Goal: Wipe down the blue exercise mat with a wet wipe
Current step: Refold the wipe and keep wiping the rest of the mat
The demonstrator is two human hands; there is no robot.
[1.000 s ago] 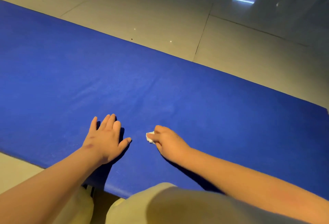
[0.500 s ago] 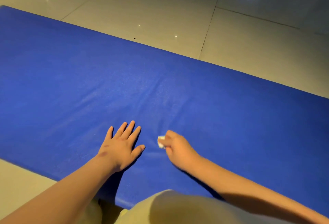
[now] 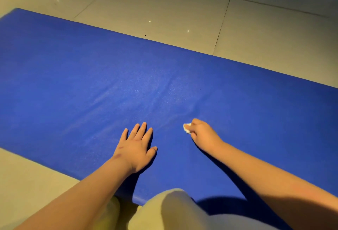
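Blue exercise mat [image 3: 91,87] runs diagonally across the whole frame, from the upper left down to the right edge, lying flat on pale glossy floor tiles [image 3: 164,6]. Starting at the fingers: the fingers [image 3: 197,122] of our right hand [image 3: 204,135] are curled in and pinching a small scrunched-up white wet wipe [image 3: 187,128]. It pokes out on the left side of the fist and sits right down on the mat surface, a bit right of centre in the lower half of the frame. Just left of it, but not touching, our left hand [image 3: 136,149] is planted palm-down on the mat. Its fingers [image 3: 141,130] are straight and only slightly spread, with the thumb sticking out toward the right. There are a couple of darkish marks on the back of that hand near the wrist. Going outward, both bare forearms come in from the bottom corners, left one from the lower left, right one from the lower right. Between them at bottom centre is our bent knee [image 3: 173,209] in light trousers, overlapping the mat's near edge. Above the hands the mat shows some faint creases and a bit of sheen. The tiles at the top right catch a few bright light reflections.
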